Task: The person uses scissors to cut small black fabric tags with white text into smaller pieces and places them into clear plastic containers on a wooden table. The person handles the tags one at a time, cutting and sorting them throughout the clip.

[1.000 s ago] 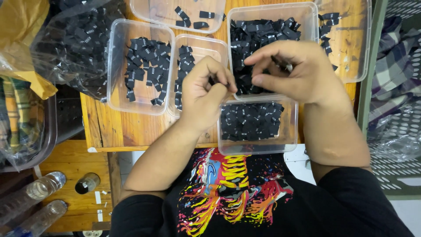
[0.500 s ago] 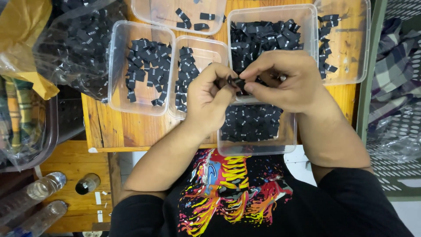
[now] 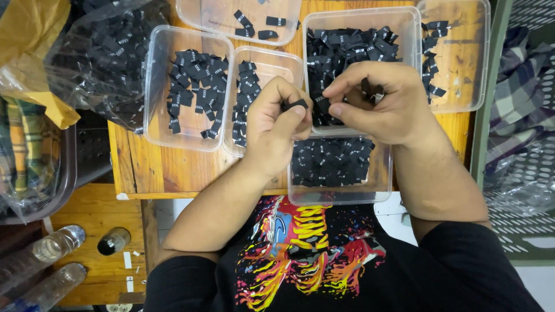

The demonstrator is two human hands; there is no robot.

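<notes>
Pinched between thumb and forefinger of the left hand (image 3: pixel 277 118): one small black label (image 3: pixel 295 104), held above the clear tubs. Cupped in the right hand (image 3: pixel 378 104), fingers closed over a small bunch of more labels (image 3: pixel 370 91), mostly hidden. Below both, a near tub (image 3: pixel 340 195) of sorted labels; behind, a fuller tub (image 3: pixel 404 23). Probably feather-light, limp, woven, slippery in a stack; best taken by a short edge, fingertips only, one at a time.

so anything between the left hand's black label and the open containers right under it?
Nothing visible. The left hand pinches the black label in its fingertips above the open, lidless containers; the right hand is beside it, not beneath.
</notes>
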